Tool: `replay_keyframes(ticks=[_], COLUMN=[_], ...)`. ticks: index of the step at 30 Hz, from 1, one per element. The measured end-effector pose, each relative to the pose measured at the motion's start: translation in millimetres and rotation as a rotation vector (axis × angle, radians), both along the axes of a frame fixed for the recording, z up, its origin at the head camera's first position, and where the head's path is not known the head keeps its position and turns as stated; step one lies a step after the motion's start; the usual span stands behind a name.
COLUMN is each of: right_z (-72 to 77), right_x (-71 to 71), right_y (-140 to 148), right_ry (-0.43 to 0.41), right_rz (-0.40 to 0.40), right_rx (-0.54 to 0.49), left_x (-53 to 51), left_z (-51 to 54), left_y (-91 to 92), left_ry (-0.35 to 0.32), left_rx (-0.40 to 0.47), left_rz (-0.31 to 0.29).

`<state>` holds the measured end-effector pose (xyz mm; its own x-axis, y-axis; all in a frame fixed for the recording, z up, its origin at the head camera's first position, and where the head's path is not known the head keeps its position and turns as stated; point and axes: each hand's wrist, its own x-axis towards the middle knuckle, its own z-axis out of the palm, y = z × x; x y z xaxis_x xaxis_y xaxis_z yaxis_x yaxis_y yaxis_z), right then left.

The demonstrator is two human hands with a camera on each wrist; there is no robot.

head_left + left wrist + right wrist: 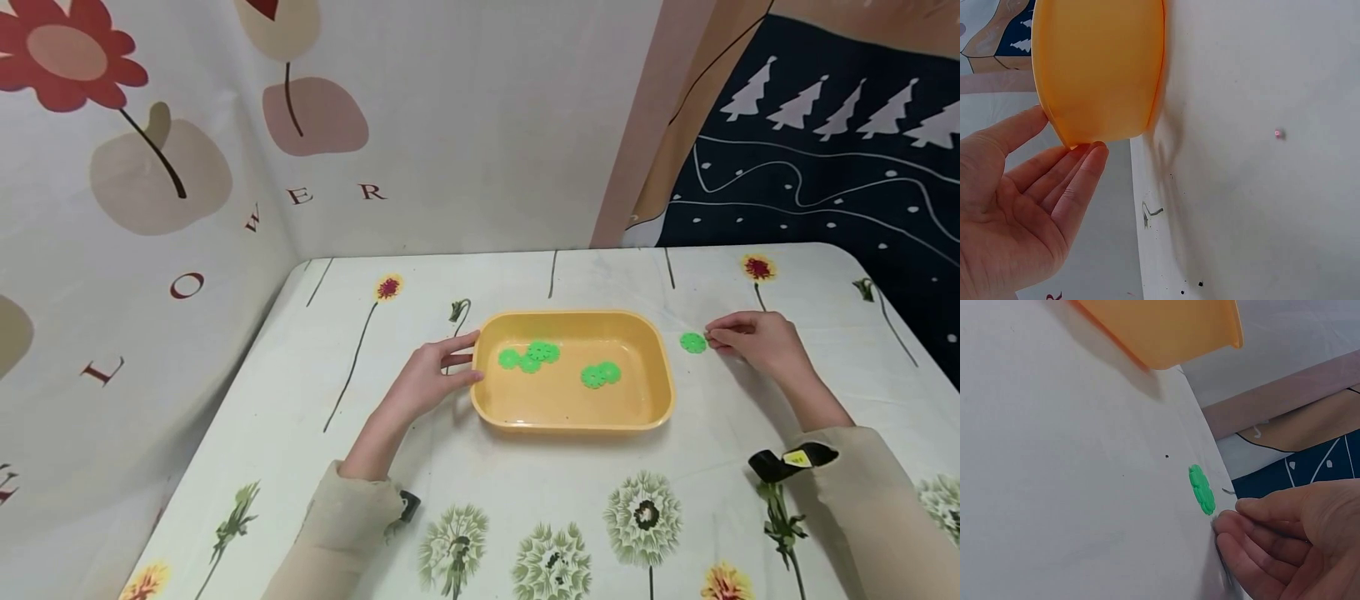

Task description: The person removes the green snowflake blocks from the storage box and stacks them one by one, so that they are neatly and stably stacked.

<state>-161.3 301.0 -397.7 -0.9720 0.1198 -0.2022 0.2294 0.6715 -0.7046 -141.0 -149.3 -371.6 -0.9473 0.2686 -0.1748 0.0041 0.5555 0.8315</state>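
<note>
A yellow plastic tray [573, 417] stands on the table, with several green notched plastic discs [530, 364] lying in two groups inside it. My left hand [433, 379] grips the tray's left end. In the left wrist view, one digit's tip goes behind the tray's rim [1039, 81] while the other fingers touch the end wall. Right of the tray, one more green disc [693, 342] lies flat on the cloth. My right hand [761, 340] is beside it, fingers curled and thumb close to the index finger. In the right wrist view, a narrow gap separates this disc [1202, 489] from the fingertips.
A white flower-printed cloth [450, 454] covers the table. Printed fabric hangs behind and at the left, and a dark blue cloth [810, 192] with white trees hangs at the back right. Dark wrist straps [791, 461] sit at the sleeves.
</note>
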Motion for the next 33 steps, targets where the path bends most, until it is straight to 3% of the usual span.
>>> replay_keyframes(ticks=[7,16,33], right_z=[-1.9,-3.6,-3.3], right_x=[2.2,0.3,-0.5], right_y=[0,-10,-13], right_ry=[0.012,0.069,0.057], right_rz=[0.032,0.183,0.170], right_rx=[0.087,0.196,0.218], left_x=[0.2,1.2,0.7], left_z=[-1.1,0.2,-0.6], left_y=[0.3,0.6,0.1], left_ry=[0.000,-0.005,-0.010], left_rx=[0.001,-0.001,0.003], left_rz=[-0.002,0.007,0.008])
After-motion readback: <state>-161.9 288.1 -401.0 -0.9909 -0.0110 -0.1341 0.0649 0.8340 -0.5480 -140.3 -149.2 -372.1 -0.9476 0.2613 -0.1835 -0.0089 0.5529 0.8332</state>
